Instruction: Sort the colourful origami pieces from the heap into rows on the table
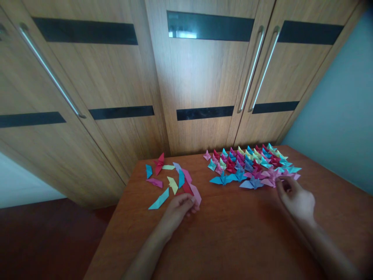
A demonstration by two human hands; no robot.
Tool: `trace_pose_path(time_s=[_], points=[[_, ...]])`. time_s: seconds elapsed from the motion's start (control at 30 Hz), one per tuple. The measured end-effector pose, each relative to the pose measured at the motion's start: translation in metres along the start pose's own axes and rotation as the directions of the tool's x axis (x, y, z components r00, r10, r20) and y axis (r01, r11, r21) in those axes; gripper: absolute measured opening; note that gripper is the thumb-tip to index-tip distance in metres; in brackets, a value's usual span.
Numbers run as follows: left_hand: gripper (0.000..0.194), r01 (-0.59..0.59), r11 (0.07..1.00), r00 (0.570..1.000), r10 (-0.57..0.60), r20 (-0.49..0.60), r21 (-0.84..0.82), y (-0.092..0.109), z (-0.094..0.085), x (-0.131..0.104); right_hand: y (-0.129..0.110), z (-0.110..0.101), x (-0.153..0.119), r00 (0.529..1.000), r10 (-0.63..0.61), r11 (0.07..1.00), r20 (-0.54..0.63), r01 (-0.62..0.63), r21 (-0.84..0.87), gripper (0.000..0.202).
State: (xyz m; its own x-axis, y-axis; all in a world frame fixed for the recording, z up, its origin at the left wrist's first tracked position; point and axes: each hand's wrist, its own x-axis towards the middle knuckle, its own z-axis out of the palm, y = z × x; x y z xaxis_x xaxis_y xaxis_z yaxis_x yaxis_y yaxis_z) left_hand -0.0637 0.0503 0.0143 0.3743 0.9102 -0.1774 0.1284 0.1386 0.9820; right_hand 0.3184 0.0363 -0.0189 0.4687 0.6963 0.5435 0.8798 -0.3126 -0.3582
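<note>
Pink folded paper strip (194,192): long, flat on the wood table, angled diagonally at right edge of the loose scatter, its lower end under fingertips. Pink origami crane (274,177): folded, wings spread, sitting at near right edge of the packed multicolour crane cluster, touching neighbours.

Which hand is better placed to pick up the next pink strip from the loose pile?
Left, probably. The left hand already touches the pink strip at the loose pile's near edge. The right hand is across the table, at the folded cranes.
</note>
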Motion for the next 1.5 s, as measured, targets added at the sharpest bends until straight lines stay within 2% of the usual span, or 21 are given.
trace_pose_path(time_s=[0.1,0.2,0.33,0.43,0.53,0.6,0.7,0.83,1.0,1.17,1.3,1.37,1.4,1.5], points=[[0.029,-0.041,0.998,0.997,0.038,-0.063,-0.039,0.003,-0.006,0.000,-0.037,-0.002,-0.011,0.980,-0.181,0.961,0.085,0.158,0.228,0.038],[0.028,-0.115,0.991,0.977,0.101,-0.187,-0.069,0.005,-0.020,0.001,-0.086,0.001,-0.027,0.904,-0.363,0.870,0.228,0.240,0.431,0.033],[0.031,-0.179,0.984,0.909,0.156,-0.386,-0.025,0.003,-0.052,0.010,-0.150,0.013,-0.050,0.780,-0.537,0.752,0.322,0.270,0.602,0.022],[0.038,-0.188,0.980,0.839,0.191,-0.510,0.058,-0.002,-0.081,0.022,-0.180,0.026,-0.067,0.723,-0.585,0.711,0.367,0.240,0.660,0.017],[0.040,-0.092,0.934,0.757,0.291,-0.585,0.346,-0.005,-0.107,0.037,-0.191,0.038,-0.079,0.706,-0.587,0.707,0.397,0.207,0.676,0.015],[0.039,-0.025,0.883,0.720,0.341,-0.604,0.468,-0.002,-0.120,0.047,-0.190,0.044,-0.084,0.699,-0.588,0.696,0.407,0.182,0.694,0.015],[0.037,0.063,0.832,0.677,0.370,-0.636,0.551,0.005,-0.131,0.064,-0.186,0.049,-0.085,0.703,-0.588,0.663,0.401,0.134,0.736,0.017],[0.031,0.197,0.753,0.622,0.400,-0.673,0.628,0.013,-0.134,0.086,-0.185,0.050,-0.083,0.717,-0.578,0.639,0.390,0.101,0.762,0.017],[0.022,0.256,0.687,0.637,0.410,-0.653,0.680,0.014,-0.129,0.103,-0.186,0.050,-0.083,0.706,-0.585,0.647,0.400,0.109,0.754,0.015],[0.018,0.232,0.669,0.650,0.433,-0.624,0.706,0.021,-0.124,0.102,-0.186,0.049,-0.082,0.713,-0.575,0.640,0.401,0.087,0.763,0.016],[0.020,0.123,0.668,0.677,0.484,-0.554,0.734,0.035,-0.109,0.086,-0.185,0.048,-0.081,0.714,-0.571,0.611,0.405,0.041,0.790,0.016],[0.020,0.036,0.673,0.703,0.508,-0.498,0.738,0.040,-0.094,0.072,-0.185,0.047,-0.080,0.721,-0.558,0.593,0.410,0.001,0.805,0.017],[0.019,-0.044,0.683,0.721,0.526,-0.450,0.729,0.041,-0.086,0.064,-0.185,0.047,-0.079,0.727,-0.548,0.579,0.413,-0.026,0.815,0.019],[0.016,-0.193,0.694,0.778,0.539,-0.324,0.693,0.041,-0.058,0.038,-0.183,0.044,-0.078,0.739,-0.520,0.496,0.428,-0.147,0.856,0.025]])
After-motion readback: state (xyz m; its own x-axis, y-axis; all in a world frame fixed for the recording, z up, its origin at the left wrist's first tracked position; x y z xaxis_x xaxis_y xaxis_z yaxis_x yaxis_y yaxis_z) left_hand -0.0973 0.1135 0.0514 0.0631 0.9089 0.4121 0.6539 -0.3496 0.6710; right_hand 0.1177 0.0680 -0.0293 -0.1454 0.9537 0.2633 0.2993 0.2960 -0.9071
